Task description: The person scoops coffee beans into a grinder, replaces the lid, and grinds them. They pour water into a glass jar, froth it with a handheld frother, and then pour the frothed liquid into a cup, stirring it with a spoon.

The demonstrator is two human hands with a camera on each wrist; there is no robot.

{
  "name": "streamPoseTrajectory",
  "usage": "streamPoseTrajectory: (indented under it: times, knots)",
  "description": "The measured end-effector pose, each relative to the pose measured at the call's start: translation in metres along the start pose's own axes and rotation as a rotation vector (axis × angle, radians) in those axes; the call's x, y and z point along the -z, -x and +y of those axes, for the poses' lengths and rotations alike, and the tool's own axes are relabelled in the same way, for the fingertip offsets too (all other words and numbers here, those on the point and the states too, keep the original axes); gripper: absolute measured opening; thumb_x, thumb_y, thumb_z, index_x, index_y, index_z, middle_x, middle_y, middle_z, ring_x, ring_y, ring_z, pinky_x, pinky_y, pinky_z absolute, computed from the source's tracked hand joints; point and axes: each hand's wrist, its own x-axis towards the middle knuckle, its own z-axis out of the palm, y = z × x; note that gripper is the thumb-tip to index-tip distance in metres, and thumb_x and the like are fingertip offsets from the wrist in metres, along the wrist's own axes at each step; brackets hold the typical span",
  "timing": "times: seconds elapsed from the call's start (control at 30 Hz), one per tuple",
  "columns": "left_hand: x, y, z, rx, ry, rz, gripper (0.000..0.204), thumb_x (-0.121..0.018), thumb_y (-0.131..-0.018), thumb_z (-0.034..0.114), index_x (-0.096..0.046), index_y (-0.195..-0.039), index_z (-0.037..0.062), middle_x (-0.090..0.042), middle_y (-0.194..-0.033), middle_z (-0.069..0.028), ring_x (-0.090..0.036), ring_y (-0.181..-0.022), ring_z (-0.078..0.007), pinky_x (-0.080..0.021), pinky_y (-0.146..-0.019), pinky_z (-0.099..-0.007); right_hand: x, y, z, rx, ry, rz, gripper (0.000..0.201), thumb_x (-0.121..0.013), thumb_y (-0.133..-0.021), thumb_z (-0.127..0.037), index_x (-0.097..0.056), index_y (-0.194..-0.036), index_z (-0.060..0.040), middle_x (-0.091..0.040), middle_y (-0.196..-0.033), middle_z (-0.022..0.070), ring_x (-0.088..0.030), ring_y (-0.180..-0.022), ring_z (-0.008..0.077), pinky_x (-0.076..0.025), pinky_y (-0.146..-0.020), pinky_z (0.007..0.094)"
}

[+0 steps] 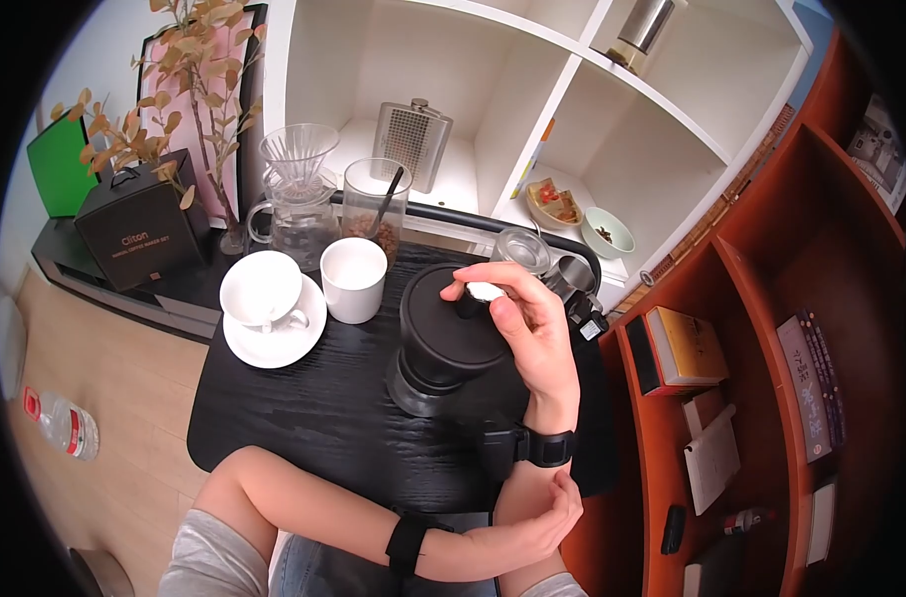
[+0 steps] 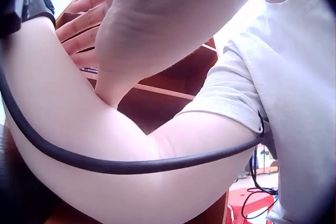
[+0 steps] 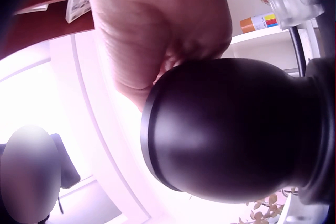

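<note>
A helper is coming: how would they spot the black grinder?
On the black table, look right of the white mug. There stands the grinder, its knob held by the right hand. Unlike its white and clear neighbours, its top is black.

The head view is brightly lit; its corners are blacked out and the bookcase [image 1: 756, 318] is bowed by lens distortion. In the right wrist view, the ceiling [image 3: 105, 129] is bleached by glare and the coffee grinder [image 3: 226, 134] softly highlighted.

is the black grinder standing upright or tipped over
Upright: the black grinder stands on its clear base, flat top uppermost.
</note>
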Motion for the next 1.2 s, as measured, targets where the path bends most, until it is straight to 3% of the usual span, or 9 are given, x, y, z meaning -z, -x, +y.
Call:
streamPoseTrajectory:
  times: [0.43,0.63,0.7,1.2]
  knots:
    - [0.001,0.001,0.001,-0.010,0.002,-0.012,0.038,-0.043,-0.083,0.021,-0.061,-0.103,-0.0052,-0.063,-0.100,-0.0168,-0.059,-0.096,-0.0296,-0.044,-0.090,-0.0390,0.002,-0.001,0.009,-0.004,-0.118,0.018,0.025,-0.057,-0.088,-0.003,-0.057,-0.112,0.0009,-0.061,-0.107,0.0098,-0.060,-0.102,0.0174,-0.043,-0.091,0.0278]
    - [0.001,0.001,0.002,0.004,0.005,-0.007,0.038,-0.043,-0.083,0.021,-0.061,-0.104,-0.0054,-0.063,-0.101,-0.0172,-0.058,-0.097,-0.0293,-0.044,-0.090,-0.0389,0.004,-0.002,0.002,0.010,-0.053,-0.028,0.027,-0.051,-0.093,-0.016,-0.057,-0.116,-0.0008,-0.062,-0.108,0.0090,-0.056,-0.105,0.0164,-0.039,-0.093,0.0283]
    - [0.003,0.001,-0.002,0.014,-0.002,-0.014,0.038,-0.043,-0.083,0.022,-0.061,-0.104,-0.0052,-0.063,-0.101,-0.0168,-0.058,-0.097,-0.0290,-0.043,-0.091,-0.0385,0.005,-0.004,-0.002,0.026,0.088,-0.065,0.029,-0.048,-0.095,-0.018,-0.056,-0.118,-0.0016,-0.062,-0.108,0.0085,-0.053,-0.105,0.0156,-0.036,-0.094,0.0284]
    - [0.000,-0.003,0.003,-0.016,0.012,0.008,0.037,-0.039,-0.086,0.023,-0.060,-0.099,-0.0042,-0.064,-0.098,-0.0194,-0.060,-0.094,-0.0321,-0.045,-0.087,-0.0390,0.002,-0.001,0.001,-0.006,-0.030,-0.029,0.028,-0.049,-0.095,-0.016,-0.056,-0.118,-0.0013,-0.063,-0.106,0.0084,-0.054,-0.104,0.0152,-0.038,-0.093,0.0279]
